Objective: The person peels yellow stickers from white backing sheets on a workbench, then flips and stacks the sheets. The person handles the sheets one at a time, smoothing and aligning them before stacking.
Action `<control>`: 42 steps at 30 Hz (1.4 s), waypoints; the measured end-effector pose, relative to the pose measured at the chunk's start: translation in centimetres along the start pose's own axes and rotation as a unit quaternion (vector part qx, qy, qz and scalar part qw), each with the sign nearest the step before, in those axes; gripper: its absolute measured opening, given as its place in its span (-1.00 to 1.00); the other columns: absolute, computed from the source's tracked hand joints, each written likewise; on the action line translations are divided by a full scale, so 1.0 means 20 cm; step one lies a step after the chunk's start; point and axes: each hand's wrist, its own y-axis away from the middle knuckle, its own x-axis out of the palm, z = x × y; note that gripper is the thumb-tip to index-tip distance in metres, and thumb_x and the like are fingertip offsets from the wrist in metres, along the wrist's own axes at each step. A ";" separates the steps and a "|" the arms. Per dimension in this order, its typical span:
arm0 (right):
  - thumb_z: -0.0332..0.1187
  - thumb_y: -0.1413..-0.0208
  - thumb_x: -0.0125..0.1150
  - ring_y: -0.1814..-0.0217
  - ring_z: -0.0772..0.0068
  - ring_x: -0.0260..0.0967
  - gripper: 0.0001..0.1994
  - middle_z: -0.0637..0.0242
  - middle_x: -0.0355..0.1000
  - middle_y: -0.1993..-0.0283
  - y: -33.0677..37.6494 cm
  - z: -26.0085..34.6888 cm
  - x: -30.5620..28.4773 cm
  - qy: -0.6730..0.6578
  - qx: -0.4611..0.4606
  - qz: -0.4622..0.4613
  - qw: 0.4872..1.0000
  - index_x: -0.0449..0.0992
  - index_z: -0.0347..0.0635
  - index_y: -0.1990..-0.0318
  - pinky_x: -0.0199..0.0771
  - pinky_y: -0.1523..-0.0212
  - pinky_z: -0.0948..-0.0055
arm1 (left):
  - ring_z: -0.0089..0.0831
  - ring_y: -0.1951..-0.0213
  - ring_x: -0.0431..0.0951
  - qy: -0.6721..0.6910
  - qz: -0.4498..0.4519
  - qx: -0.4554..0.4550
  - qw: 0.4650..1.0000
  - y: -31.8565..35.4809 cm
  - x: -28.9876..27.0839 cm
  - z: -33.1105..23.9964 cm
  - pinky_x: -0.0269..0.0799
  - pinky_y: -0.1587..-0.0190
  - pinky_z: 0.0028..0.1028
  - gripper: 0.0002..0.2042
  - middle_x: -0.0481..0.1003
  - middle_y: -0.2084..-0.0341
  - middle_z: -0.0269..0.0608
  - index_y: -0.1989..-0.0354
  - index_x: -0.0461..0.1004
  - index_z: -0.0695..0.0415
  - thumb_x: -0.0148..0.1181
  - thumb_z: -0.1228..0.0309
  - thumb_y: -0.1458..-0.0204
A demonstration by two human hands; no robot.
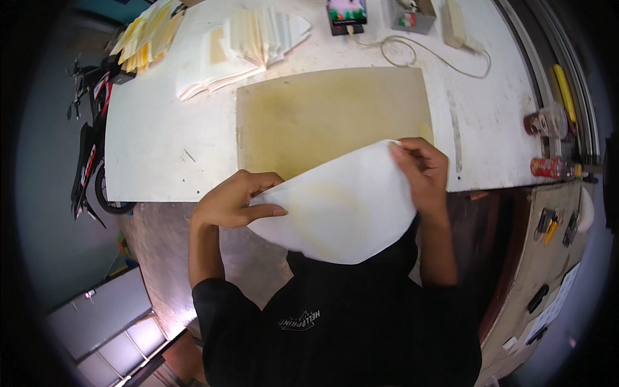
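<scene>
A white sheet (348, 206), soft-looking and with a faint yellowish stain, is stretched between my two hands above the near edge of the table. Whether it is cloth or paper I cannot make out. My left hand (232, 200) pinches its left corner, thumb in front and fingers behind. At the upper right corner, my right hand (422, 171) grips it between thumb and fingers. The sheet's lower edge hangs in front of my black shirt. Behind it lies a flat tan board (329, 113) with yellowish patches, partly covered by the sheet.
On the white table (155, 142), a stack of white sheets (251, 48) lies at the back, with yellow-stained pieces (148, 35) farther left. A phone (347, 14), grey bin (409, 16), power strip (453, 24) and looped cable (438, 57) sit at the back right. A red-labelled bottle (551, 168) is far right.
</scene>
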 end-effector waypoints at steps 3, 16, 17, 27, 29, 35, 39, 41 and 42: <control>-0.54 -0.20 0.27 0.35 0.77 0.32 -0.93 0.46 0.49 0.36 -0.06 -0.02 -0.10 0.089 0.021 0.004 0.996 0.57 -0.38 0.22 0.30 0.30 0.71 | -0.17 0.26 0.63 -0.033 0.010 0.034 0.999 -0.05 -0.09 0.08 0.49 0.18 -0.34 -0.68 0.62 0.30 -0.02 0.10 0.50 0.26 0.38 0.51 0.05; -0.40 -0.23 0.27 0.44 0.76 0.22 -0.80 0.46 0.45 0.43 -0.45 -0.33 -0.30 0.308 0.010 -0.073 0.948 0.56 -0.45 0.22 0.26 0.41 0.70 | -0.28 0.22 0.56 -0.067 -0.337 -0.070 0.936 -0.48 -0.21 0.54 0.44 0.08 -0.33 -0.60 0.57 0.22 -0.10 0.04 0.46 0.21 0.43 0.48 0.08; -0.40 -0.23 0.28 0.44 0.76 0.22 -0.80 0.45 0.45 0.43 -0.45 -0.31 -0.30 0.329 0.017 -0.068 0.942 0.56 -0.45 0.22 0.26 0.42 0.70 | -0.23 0.18 0.55 -0.124 -0.401 -0.036 0.907 -0.48 -0.15 0.54 0.44 0.07 -0.31 -0.60 0.56 0.20 -0.08 0.04 0.47 0.21 0.43 0.49 0.08; -0.41 -0.19 0.32 0.44 0.78 0.27 -0.77 0.45 0.46 0.45 -0.44 -0.30 -0.30 0.276 0.065 -0.089 0.955 0.55 -0.45 0.15 0.29 0.39 0.70 | 0.11 -0.35 0.19 -0.255 -0.435 0.013 0.864 -0.55 0.45 0.37 0.06 -0.35 0.05 -0.47 0.20 -0.32 0.17 -0.20 0.41 0.17 0.33 0.27 -0.06; -0.41 -0.17 0.34 0.43 0.77 0.30 -0.75 0.46 0.47 0.44 -0.41 -0.25 -0.30 0.276 0.105 -0.073 0.953 0.54 -0.44 0.12 0.30 0.38 0.71 | 0.14 -0.37 0.15 -0.253 -0.433 -0.007 0.865 -0.56 0.48 0.37 -0.01 -0.37 0.09 -0.45 0.17 -0.35 0.19 -0.24 0.38 0.16 0.30 0.24 -0.09; -0.43 -0.09 0.43 0.53 0.74 0.34 -0.76 0.45 0.43 0.51 -0.20 -0.06 -0.28 0.240 0.279 -0.014 0.930 0.54 -0.42 0.20 0.37 0.54 0.66 | 0.13 -0.39 0.12 -0.262 -0.431 -0.041 0.863 -0.55 0.49 0.34 -0.07 -0.39 0.10 -0.44 0.16 -0.35 0.18 -0.27 0.35 0.15 0.27 0.21 -0.11; -0.40 -0.07 0.45 0.58 0.78 0.30 -0.78 0.48 0.37 0.57 -0.12 -0.12 -0.31 0.264 0.283 -0.078 0.919 0.54 -0.40 0.35 0.37 0.60 0.68 | 0.12 -0.39 0.12 -0.280 -0.419 -0.039 0.863 -0.55 0.46 0.35 -0.08 -0.39 0.09 -0.42 0.16 -0.35 0.17 -0.28 0.34 0.14 0.27 0.19 -0.10; -0.39 -0.05 0.47 0.61 0.76 0.26 -0.76 0.50 0.33 0.61 -0.10 -0.13 -0.29 0.290 0.267 -0.100 0.913 0.53 -0.38 0.40 0.35 0.61 0.60 | 0.12 -0.38 0.15 -0.290 -0.417 -0.044 0.860 -0.54 0.46 0.35 -0.05 -0.36 0.14 -0.44 0.19 -0.33 0.19 -0.24 0.38 0.14 0.25 0.12 -0.11; -0.39 -0.04 0.48 0.61 0.76 0.25 -0.76 0.50 0.33 0.62 -0.09 -0.15 -0.29 0.303 0.256 -0.107 0.911 0.53 -0.39 0.40 0.36 0.61 0.56 | 0.11 -0.38 0.15 -0.294 -0.416 -0.049 0.859 -0.54 0.46 0.35 -0.05 -0.36 0.14 -0.45 0.19 -0.33 0.18 -0.23 0.38 0.14 0.25 0.13 -0.11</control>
